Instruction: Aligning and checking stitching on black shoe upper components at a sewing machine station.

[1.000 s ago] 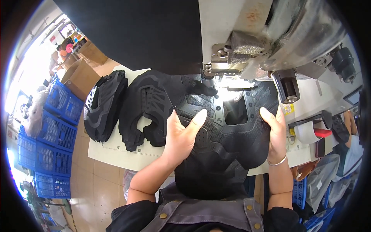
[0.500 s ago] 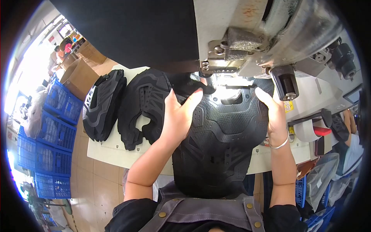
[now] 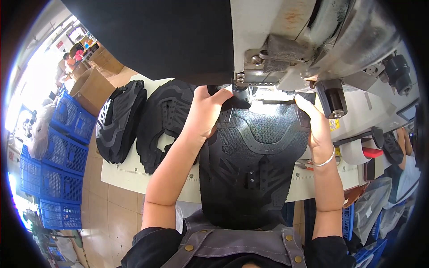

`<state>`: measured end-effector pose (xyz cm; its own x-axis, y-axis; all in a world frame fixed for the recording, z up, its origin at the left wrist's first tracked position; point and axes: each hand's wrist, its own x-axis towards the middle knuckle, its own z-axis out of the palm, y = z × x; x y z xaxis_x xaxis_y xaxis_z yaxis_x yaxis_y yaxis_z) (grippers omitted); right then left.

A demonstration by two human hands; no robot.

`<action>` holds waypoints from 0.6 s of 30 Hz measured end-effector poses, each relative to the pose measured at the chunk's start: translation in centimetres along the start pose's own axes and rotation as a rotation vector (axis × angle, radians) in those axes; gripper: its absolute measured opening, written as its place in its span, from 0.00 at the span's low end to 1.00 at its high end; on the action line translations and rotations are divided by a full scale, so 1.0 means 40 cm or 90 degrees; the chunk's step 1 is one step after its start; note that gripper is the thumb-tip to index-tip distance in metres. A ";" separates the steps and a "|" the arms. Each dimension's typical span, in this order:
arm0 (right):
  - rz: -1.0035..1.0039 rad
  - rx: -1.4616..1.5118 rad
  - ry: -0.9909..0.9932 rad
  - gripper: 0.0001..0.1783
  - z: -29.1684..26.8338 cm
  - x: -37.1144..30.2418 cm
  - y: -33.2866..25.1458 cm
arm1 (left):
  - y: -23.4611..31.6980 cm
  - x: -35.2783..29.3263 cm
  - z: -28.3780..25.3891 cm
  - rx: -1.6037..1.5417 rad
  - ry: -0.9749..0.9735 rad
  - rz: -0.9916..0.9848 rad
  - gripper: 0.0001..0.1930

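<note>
A black moulded body-armour panel (image 3: 250, 165) lies across the sewing machine's bed, its far edge under the machine head (image 3: 263, 58). My left hand (image 3: 204, 111) grips the panel's far left edge, thumb on top, fingers mostly hidden beneath. On the opposite side my right hand (image 3: 316, 125) holds the far right edge in the same way, a pale bangle on its wrist. The panel's near end hangs down toward my apron (image 3: 237, 245). Bright light falls on the panel by the needle area, where a dark cylindrical part (image 3: 241, 96) stands close to my left thumb.
Left of the panel, more black armour panels (image 3: 172, 107) and a stack of narrower black pieces (image 3: 120, 123) lie on the white table (image 3: 134, 174). Red-handled snips (image 3: 305, 165) lie beside my right wrist. Blue crates (image 3: 62, 154) and cardboard boxes (image 3: 91, 89) stand at the left.
The panel has slid away from me, farther under the machine head; its cut-out no longer shows. My left hand has moved forward with it, and my right hand has barely shifted.
</note>
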<state>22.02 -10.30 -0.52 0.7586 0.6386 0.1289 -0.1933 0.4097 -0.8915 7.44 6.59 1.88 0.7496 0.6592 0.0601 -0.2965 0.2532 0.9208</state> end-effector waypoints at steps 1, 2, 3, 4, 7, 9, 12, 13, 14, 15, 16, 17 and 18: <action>-0.001 -0.001 0.003 0.13 -0.002 -0.004 -0.002 | -0.007 0.008 -0.008 0.010 -0.031 0.002 0.09; -0.007 -0.007 0.007 0.13 -0.003 -0.008 -0.003 | -0.010 0.010 -0.012 0.019 -0.062 0.005 0.08; -0.013 -0.012 0.010 0.14 -0.003 -0.013 -0.005 | -0.010 0.006 -0.011 0.019 -0.064 0.004 0.08; -0.012 -0.012 0.011 0.14 -0.001 -0.012 -0.004 | -0.011 0.005 -0.011 0.018 -0.050 0.016 0.09; -0.019 0.002 0.008 0.15 0.005 -0.014 0.000 | -0.019 -0.013 -0.007 -0.009 -0.030 0.042 0.10; -0.010 0.035 0.021 0.16 -0.007 -0.017 0.005 | -0.031 -0.040 -0.010 -0.038 -0.028 0.054 0.11; -0.013 0.048 0.008 0.16 -0.001 -0.029 0.009 | -0.047 -0.113 -0.042 -0.023 0.035 0.015 0.15; -0.014 0.047 0.007 0.16 0.001 -0.036 0.006 | -0.051 -0.139 -0.049 -0.020 0.001 0.000 0.17; -0.009 0.052 -0.005 0.15 -0.004 -0.042 0.002 | -0.058 -0.161 -0.053 -0.015 -0.036 -0.017 0.19; -0.004 0.056 -0.017 0.15 -0.009 -0.050 -0.002 | -0.066 -0.182 -0.061 -0.020 -0.083 -0.066 0.20; -0.005 0.057 -0.018 0.15 -0.004 -0.059 -0.006 | -0.073 -0.205 -0.067 -0.023 -0.128 -0.112 0.20; 0.000 0.065 -0.016 0.16 0.004 -0.067 -0.006 | -0.079 -0.224 -0.058 0.012 -0.150 -0.110 0.19; 0.005 0.073 -0.014 0.17 0.008 -0.075 -0.004 | -0.095 -0.242 -0.049 0.011 -0.148 -0.099 0.17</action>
<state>19.60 -12.08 -0.62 0.7435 0.6554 0.1331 -0.2695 0.4758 -0.8373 0.16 0.61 -2.96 0.9017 0.4323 0.0034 -0.1591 0.3246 0.9324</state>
